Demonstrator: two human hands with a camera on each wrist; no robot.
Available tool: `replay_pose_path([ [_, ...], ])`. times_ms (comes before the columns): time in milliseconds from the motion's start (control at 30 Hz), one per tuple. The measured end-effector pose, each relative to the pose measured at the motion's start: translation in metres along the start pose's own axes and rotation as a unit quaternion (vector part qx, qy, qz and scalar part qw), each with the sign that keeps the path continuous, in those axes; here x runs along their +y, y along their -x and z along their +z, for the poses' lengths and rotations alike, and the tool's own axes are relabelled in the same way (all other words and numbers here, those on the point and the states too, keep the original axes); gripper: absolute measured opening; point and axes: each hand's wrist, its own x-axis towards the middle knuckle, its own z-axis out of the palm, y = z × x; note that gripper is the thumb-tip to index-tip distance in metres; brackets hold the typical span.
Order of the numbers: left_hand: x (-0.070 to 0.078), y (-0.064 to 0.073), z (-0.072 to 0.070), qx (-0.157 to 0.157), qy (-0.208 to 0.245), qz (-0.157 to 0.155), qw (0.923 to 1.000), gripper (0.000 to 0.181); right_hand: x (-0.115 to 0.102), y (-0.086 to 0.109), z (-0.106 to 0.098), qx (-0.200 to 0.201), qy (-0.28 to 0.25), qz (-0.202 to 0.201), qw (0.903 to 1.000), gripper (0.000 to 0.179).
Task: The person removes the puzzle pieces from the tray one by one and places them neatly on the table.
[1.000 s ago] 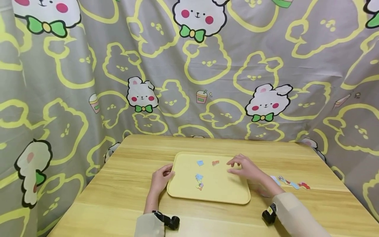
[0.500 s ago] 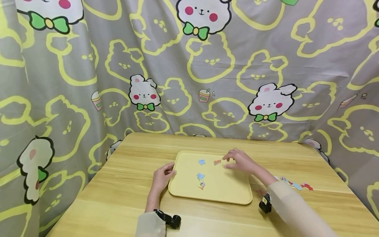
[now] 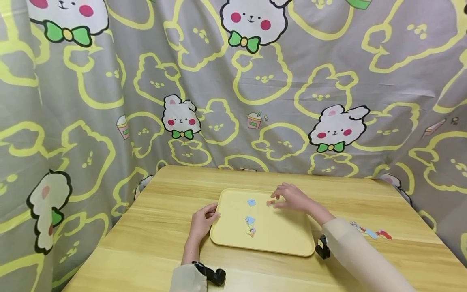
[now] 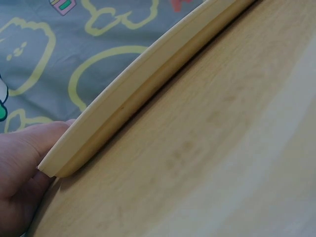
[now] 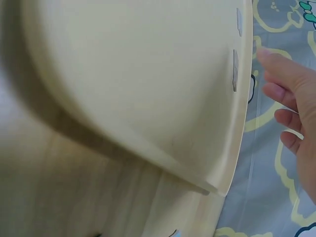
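A pale yellow tray (image 3: 281, 243) lies on the table. My left hand (image 3: 202, 223) holds its left edge, the thumb at the rim; the left wrist view shows this hand (image 4: 24, 173) at the tray's edge (image 4: 123, 89). Over the tray's far right part, my right hand (image 3: 293, 198) has its fingers bent loosely with nothing visible between them. Beside its fingertips lies a small flat orange piece (image 3: 270, 203), partly covered. A flat blue piece (image 3: 251, 202) is left of it. Nearer me, a light blue piece (image 3: 249, 220) joins or touches a multicoloured one (image 3: 250, 232).
Right of the tray, several flat pieces (image 3: 371, 233), blue and red among them, lie on the wooden table (image 3: 146, 243). A patterned grey curtain (image 3: 219, 81) hangs behind the table and along its sides.
My right hand has moved left over the tray, reaching the orange piece. The left hand stays at the tray's edge. The whole view has shifted slightly.
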Motion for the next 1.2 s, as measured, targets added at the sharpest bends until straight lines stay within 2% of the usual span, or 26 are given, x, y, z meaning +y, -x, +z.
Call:
replay_pose_path([
  [333, -0.002, 0.002, 0.003, 0.000, 0.011, 0.006, 0.9999, 0.037, 0.001, -0.007, 0.010, -0.017, 0.030, -0.018, 0.9993, 0.031],
  [633, -0.001, 0.000, 0.004, 0.004, 0.014, 0.000, 0.9999, 0.037, -0.002, -0.013, 0.016, -0.027, 0.054, -0.022, 0.9979, 0.016],
  [933, -0.001, -0.001, 0.003, 0.007, 0.012, 0.003, 0.9999, 0.037, -0.004, -0.015, 0.017, -0.033, 0.059, -0.015, 0.9976, 0.016],
  [1200, -0.003, -0.002, 0.002, 0.011, 0.002, 0.015, 0.9998, 0.036, -0.001, -0.018, 0.022, -0.016, 0.084, -0.030, 0.9959, 0.010],
])
